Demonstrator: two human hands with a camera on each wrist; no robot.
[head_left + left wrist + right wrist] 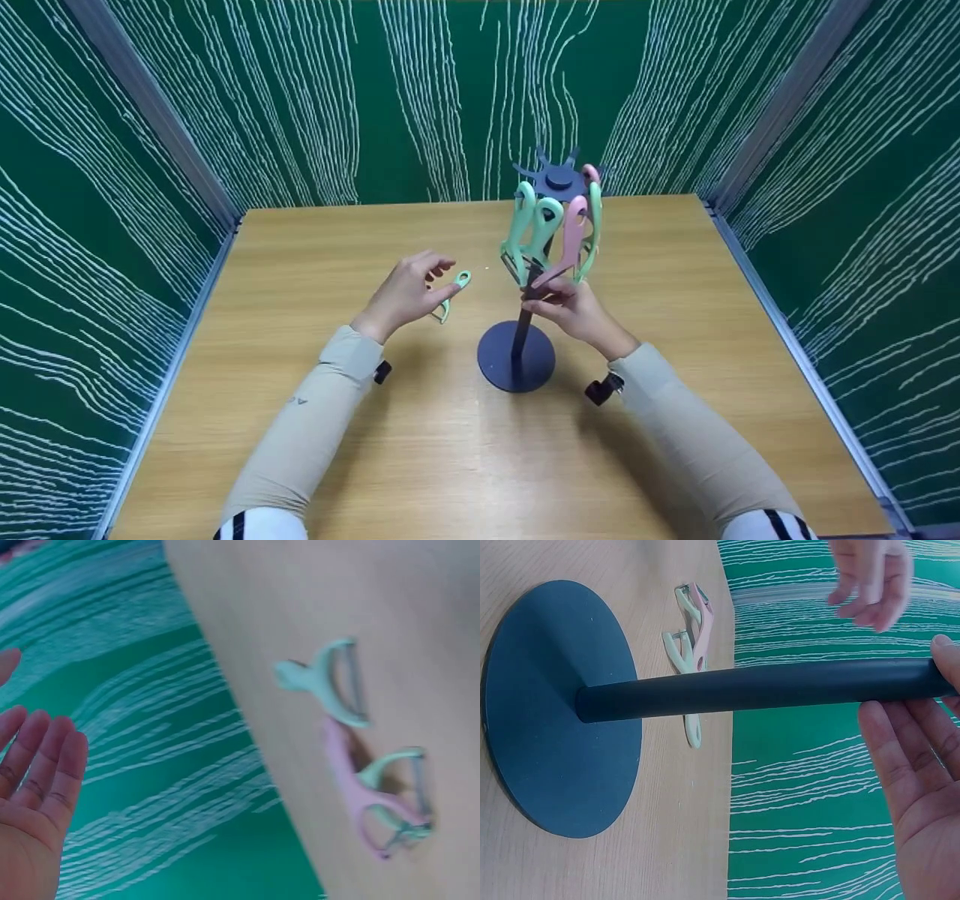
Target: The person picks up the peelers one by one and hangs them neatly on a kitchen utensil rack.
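Beige sleeves [307, 431] meet white cloth [271, 526] striped black.

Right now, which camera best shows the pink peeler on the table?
The left wrist view: the pink peeler looks biggest. The right wrist view shows it smaller; in the head view, the left hand seemingly hides it.

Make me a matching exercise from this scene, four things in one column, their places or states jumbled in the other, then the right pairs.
1. Left hand
2. Right hand
3. Round base
4. Hooked top

A. Gripping the dark pole
B. Hung with peelers
C. Flat on the table
D. Open, holding nothing

Pairs: 1-D, 2-A, 3-C, 4-B
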